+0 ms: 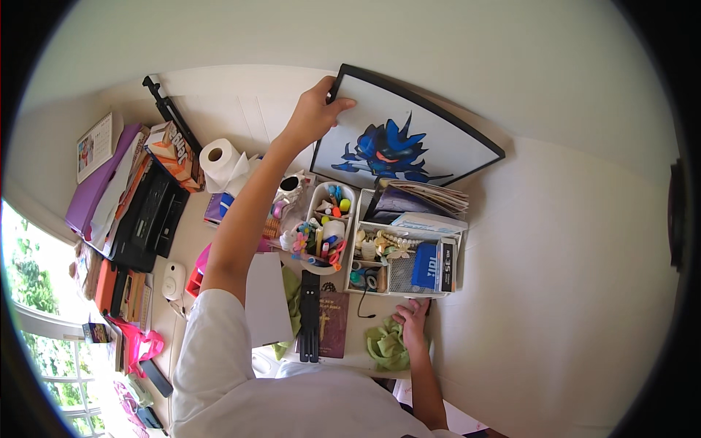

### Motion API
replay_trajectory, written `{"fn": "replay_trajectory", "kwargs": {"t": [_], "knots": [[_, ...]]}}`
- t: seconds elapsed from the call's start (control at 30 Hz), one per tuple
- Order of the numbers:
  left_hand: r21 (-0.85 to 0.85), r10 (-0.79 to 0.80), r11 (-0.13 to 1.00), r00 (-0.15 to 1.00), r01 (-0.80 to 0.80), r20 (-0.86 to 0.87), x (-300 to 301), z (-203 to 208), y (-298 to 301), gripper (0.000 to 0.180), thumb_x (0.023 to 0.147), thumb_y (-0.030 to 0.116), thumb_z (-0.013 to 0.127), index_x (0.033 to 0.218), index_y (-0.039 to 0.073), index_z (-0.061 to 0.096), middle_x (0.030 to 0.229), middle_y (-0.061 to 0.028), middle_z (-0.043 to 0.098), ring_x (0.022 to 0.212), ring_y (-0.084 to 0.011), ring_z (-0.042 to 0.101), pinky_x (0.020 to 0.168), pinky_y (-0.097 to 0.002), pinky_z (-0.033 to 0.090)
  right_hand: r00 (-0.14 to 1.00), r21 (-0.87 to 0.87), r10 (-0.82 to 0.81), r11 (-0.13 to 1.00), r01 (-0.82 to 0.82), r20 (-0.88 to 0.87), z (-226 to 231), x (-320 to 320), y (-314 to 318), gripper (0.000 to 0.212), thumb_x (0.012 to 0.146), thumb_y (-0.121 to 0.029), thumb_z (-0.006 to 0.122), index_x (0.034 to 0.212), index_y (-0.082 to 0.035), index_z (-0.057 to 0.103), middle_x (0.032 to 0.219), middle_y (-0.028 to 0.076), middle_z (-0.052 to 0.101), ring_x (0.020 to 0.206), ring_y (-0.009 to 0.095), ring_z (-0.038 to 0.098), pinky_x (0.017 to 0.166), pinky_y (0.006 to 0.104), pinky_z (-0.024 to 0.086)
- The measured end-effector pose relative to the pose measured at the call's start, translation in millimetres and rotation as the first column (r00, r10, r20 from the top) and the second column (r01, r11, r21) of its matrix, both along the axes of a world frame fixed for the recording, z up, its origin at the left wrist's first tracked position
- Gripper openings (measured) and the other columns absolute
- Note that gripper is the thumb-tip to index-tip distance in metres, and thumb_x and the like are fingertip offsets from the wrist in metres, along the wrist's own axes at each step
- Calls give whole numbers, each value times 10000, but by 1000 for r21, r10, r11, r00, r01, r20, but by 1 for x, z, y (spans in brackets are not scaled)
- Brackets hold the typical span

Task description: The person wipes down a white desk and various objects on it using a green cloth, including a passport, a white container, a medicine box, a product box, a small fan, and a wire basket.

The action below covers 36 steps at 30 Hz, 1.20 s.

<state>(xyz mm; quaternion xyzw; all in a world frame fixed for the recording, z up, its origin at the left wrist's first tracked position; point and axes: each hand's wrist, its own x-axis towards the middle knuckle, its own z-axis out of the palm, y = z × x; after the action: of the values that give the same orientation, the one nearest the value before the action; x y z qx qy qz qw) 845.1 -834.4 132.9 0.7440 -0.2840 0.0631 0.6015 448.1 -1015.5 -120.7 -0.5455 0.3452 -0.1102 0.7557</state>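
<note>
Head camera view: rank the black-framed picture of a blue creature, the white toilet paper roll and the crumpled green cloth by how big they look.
1. Black-framed picture of a blue creature, held by the left hand.
2. White toilet paper roll and crumpled green cloth under the right hand: look alike, unranked.

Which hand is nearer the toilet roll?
Left. The left hand grips the framed picture's top corner, up and right of the toilet roll. The right hand rests on the green cloth, far lower right.
</note>
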Motion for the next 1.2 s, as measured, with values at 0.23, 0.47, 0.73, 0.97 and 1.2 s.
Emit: {"fn": "replay_trajectory", "kwargs": {"t": [0.23,0.47,0.73,0.97,1.2], "knots": [[-35,48,998,996,-46,76,9,-5,26,367,801,183,663,1041,-46,506,694,-118,599,505,-144,552,469,-266,447,1000,0,-5,1000,5,-16,4,2,2,911,778,-19,560,1426,-199,-55,1286,154,303,947,210,545,735,357,510],[-203,223,953,974,-223,-21,35,-28,76,428,824,184,635,1152,-44,481,891,-152,618,672,-155,605,494,-257,481,1000,-24,3,1000,-4,-24,4,3,4,912,780,-19,558,1427,-205,-57,1288,157,301,935,198,553,727,348,507],[8,447,893,888,-450,105,32,-33,83,553,805,353,653,1175,-22,481,1053,-162,600,840,-231,616,686,-329,493,999,-31,-25,999,23,-48,0,4,1,910,763,-56,568,1428,-193,-38,1308,183,291,972,243,531,743,388,498],[31,479,872,866,-488,143,15,-47,86,588,816,430,619,1185,-8,485,1070,-159,602,904,-253,606,765,-351,472,996,51,-93,994,94,-16,-4,1,-7,900,767,-48,570,1427,-159,-32,1271,195,359,950,240,542,708,359,512],[39,444,891,885,-453,139,-8,-52,96,481,840,373,606,1142,12,505,1010,-152,619,901,-272,603,755,-371,464,993,56,-114,992,115,-19,-10,-6,-14,873,773,-64,540,1423,-141,-38,1231,181,393,935,254,539,720,389,516]]}}
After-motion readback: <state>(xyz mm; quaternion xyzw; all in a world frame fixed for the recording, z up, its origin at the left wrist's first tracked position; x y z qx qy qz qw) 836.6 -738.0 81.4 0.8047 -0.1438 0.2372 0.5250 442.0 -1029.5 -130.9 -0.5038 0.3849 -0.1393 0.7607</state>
